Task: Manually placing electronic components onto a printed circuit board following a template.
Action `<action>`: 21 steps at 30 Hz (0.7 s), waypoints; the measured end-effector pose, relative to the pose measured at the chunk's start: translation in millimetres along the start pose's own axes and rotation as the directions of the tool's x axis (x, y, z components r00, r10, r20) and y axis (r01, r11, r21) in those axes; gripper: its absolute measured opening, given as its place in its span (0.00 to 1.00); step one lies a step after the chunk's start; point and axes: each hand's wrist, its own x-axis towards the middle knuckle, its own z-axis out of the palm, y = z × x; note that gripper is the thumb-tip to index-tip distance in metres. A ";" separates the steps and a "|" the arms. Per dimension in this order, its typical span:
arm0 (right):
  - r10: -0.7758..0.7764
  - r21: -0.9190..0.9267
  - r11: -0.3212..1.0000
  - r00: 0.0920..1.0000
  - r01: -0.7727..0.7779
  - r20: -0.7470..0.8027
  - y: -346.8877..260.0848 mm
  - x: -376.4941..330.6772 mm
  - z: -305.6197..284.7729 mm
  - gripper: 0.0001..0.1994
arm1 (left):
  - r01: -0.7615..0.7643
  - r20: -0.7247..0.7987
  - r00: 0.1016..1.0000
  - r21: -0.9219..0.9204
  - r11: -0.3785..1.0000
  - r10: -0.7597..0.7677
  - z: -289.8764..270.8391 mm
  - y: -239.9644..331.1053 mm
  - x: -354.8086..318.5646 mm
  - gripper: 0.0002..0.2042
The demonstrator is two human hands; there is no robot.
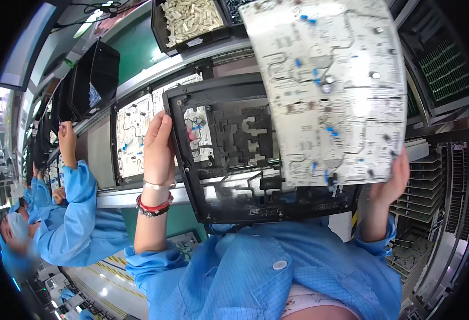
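My left hand point(159, 144) grips the left edge of a black carrier frame point(192, 188) with cut-out openings, held tilted in front of me. In my right hand point(397, 178) is a large white circuit board point(346, 117), gripped at its lower right corner. Blue, black and silver components stand on the board's face. It covers the right part of the frame; whether the two touch I cannot tell. Through the frame's openings parts of the line behind show. My right fingers are partly hidden behind the board.
Another white board point(138, 133) lies in a carrier on the conveyor to the left. A black bin of pale parts point(192, 21) stands at the back, with more black bins point(93, 80) leftward. Racked boards point(421, 181) stand at right. A co-worker in blue point(80, 224) works at left.
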 end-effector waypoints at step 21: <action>0.626 -0.452 0.771 0.405 -0.448 0.666 -33.6 127.5 98.5 0.17 | 0.061 0.109 0.992 0.038 0.997 -0.065 4.8 0.5 6.9 0.22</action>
